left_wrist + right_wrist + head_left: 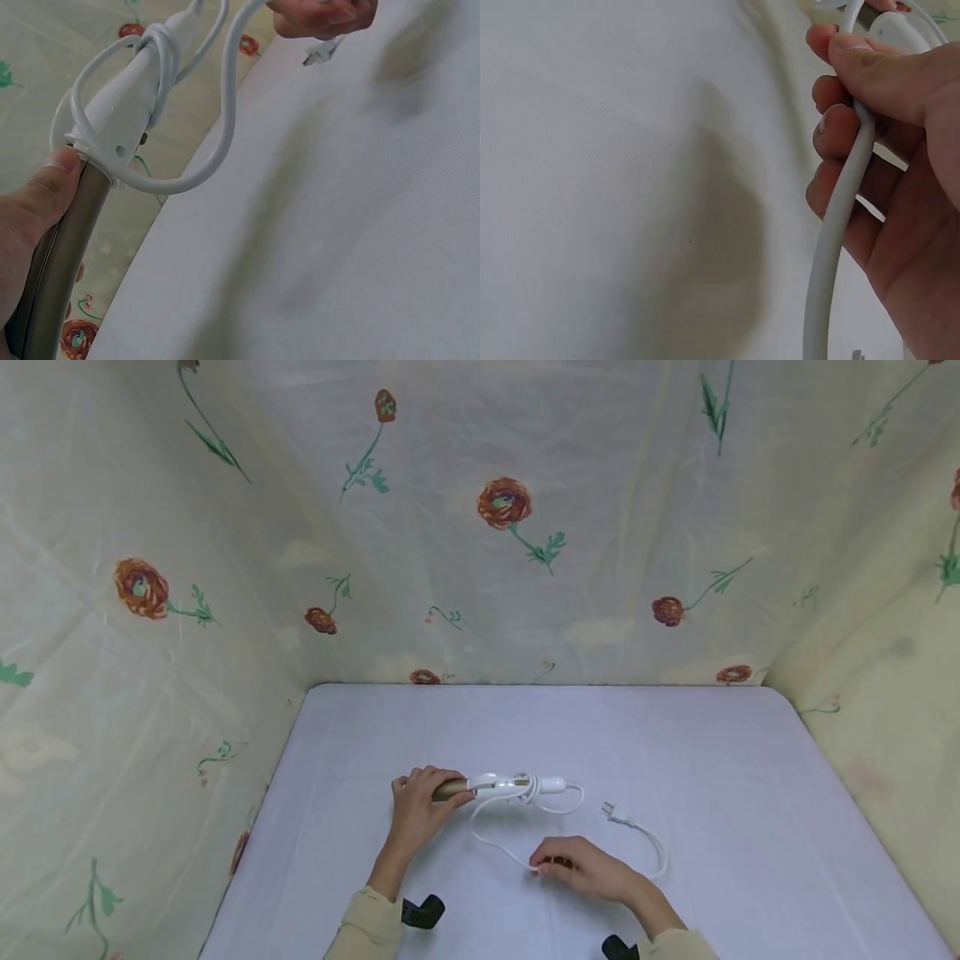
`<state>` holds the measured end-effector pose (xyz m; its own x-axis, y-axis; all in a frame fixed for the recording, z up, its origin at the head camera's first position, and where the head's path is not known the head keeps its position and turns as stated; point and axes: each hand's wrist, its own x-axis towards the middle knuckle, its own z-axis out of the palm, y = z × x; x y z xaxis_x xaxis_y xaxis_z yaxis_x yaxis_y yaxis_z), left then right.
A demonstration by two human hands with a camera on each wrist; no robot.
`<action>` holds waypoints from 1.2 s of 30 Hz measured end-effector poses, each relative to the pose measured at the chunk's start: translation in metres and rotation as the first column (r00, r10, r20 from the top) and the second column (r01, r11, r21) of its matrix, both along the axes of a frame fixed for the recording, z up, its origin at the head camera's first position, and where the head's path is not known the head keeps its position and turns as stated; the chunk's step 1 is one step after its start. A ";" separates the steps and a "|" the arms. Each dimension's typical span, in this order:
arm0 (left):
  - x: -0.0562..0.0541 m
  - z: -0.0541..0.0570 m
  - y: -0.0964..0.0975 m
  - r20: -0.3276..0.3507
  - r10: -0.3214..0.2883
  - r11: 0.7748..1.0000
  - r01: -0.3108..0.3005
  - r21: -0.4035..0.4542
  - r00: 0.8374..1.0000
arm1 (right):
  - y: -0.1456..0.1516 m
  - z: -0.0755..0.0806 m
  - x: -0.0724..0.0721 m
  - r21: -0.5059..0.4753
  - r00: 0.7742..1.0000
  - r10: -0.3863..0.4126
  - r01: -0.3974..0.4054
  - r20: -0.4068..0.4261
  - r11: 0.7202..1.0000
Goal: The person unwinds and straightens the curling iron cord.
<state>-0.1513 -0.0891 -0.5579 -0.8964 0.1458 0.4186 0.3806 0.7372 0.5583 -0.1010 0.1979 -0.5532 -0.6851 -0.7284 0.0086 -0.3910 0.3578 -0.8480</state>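
A hair curling iron with a white handle and a gold-brown barrel is held above the white table. My left hand grips the barrel, its thumb by the joint with the handle. White cord is looped round the handle, and a slack length hangs toward my right hand. Thumb and fingers of that hand pinch the cord, which runs across the curled fingers in the right wrist view. Beyond the right hand, the cord's end curves back to a two-prong plug.
The white-covered table has rounded far corners. Flower-printed curtains enclose it at the back and both sides. Black wrist devices show beside both beige sleeves.
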 end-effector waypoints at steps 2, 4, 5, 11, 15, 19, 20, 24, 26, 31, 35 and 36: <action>0.000 0.000 0.000 0.005 0.003 1.000 -0.003 0.001 1.000 | -0.001 0.003 0.002 -0.007 1.000 -0.006 0.005 -0.027 1.000; 0.000 0.000 0.000 0.011 0.004 1.000 -0.004 0.003 1.000 | -0.001 0.005 0.004 -0.014 0.999 -0.012 0.011 -0.044 1.000; -0.001 0.000 0.000 0.012 0.004 1.000 -0.005 0.005 1.000 | -0.001 0.006 0.005 -0.020 0.999 -0.013 0.012 -0.047 1.000; -0.001 0.001 0.001 0.035 0.009 1.000 -0.009 0.012 0.999 | -0.002 0.010 0.009 -0.079 0.995 -0.025 0.018 -0.093 0.997; -0.002 0.001 0.001 0.048 0.010 1.000 -0.011 0.010 0.999 | -0.002 0.013 0.011 -0.135 0.996 -0.043 0.033 -0.073 0.990; -0.002 -0.001 0.001 0.050 0.005 1.000 -0.005 0.004 0.999 | -0.002 0.015 0.011 -0.195 0.998 -0.062 0.054 -0.031 0.979; -0.002 -0.002 0.001 0.052 0.004 1.000 -0.004 -0.001 0.999 | -0.002 0.015 0.011 -0.210 0.998 -0.064 0.058 -0.022 0.976; -0.001 -0.006 0.001 0.055 0.001 1.000 0.000 -0.011 0.998 | -0.003 0.020 0.010 -0.254 0.995 -0.074 0.056 -0.062 0.966; -0.001 -0.006 0.001 0.053 0.000 1.000 0.000 -0.012 0.999 | -0.004 0.026 0.010 -0.256 0.993 -0.096 0.074 -0.072 0.964; 0.000 -0.005 0.001 0.055 0.010 1.000 -0.009 -0.020 0.998 | -0.002 0.036 0.009 -0.272 0.985 -0.150 0.121 -0.088 0.955; 0.000 -0.005 0.002 0.065 0.021 0.999 -0.019 -0.032 0.998 | 0.002 0.043 0.004 -0.307 0.974 -0.180 0.132 -0.134 0.942; 0.000 -0.005 0.002 0.066 0.023 0.999 -0.021 -0.033 0.998 | 0.003 0.045 0.003 -0.316 0.972 -0.190 0.138 -0.141 0.939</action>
